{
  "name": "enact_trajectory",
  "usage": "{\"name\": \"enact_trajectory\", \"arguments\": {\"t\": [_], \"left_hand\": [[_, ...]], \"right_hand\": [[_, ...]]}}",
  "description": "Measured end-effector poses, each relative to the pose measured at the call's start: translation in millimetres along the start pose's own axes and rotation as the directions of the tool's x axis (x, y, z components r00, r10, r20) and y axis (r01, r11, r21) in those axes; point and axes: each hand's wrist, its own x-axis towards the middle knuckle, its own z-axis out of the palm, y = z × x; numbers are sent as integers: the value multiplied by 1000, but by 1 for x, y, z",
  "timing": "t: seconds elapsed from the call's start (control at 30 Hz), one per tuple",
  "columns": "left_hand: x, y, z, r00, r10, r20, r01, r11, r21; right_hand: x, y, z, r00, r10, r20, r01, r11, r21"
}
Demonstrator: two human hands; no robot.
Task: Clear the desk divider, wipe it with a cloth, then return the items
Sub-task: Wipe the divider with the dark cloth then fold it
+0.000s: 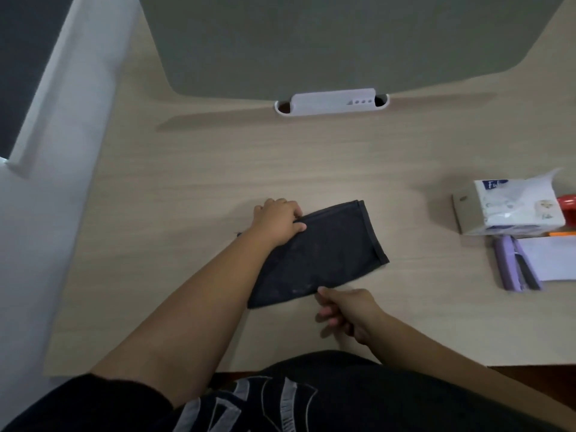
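On the pale wooden desk [199,182], near its middle, lies a dark cloth [324,254], folded flat into a rough rectangle and set at a slant, its hemmed short edge turned toward the far right. Left hand [279,221]: resting on the far left corner of the cloth, fingers curled over the edge and thumb [299,227] pressed on top, so that the corner is pinched between them. Right hand [346,310]: at the near long edge of the cloth, fingers loosely curled, the forefinger tip touching that edge; whether it actually grips the fabric cannot be told. Grey divider [343,42]: upright along the far side of the desk, its lower corners rounded, its face bare, held at the bottom by a white bracket [332,104]. At the right side of the desk, well apart from the cloth, a tissue pack [508,207] with a sheet sticking out of its top, a red object [568,208] partly hidden behind it, a purple stapler [514,263] nearer the viewer, and a white sheet of paper [551,258] just beside the stapler
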Motion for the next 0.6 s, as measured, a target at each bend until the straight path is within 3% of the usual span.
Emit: {"name": "enact_trajectory", "arguments": {"t": [0.2,0.37,0.47,0.6], "left_hand": [[10,2,-10,993,-35,113,39,998,-40],[13,-1,-19,983,-30,179,53,991,-124],[13,-15,-31,984,-49,173,107,933,-345],[-5,-36,-69,992,-106,63,119,706,-698]], "right_hand": [[12,8,17,998,7,-64,-1,996,89],[5,6,17,999,-26,-20,28,993,116],[-7,-7,7,988,-156,6,152,972,181],[-22,-58,-4,914,-405,-25,404,902,153]]}}
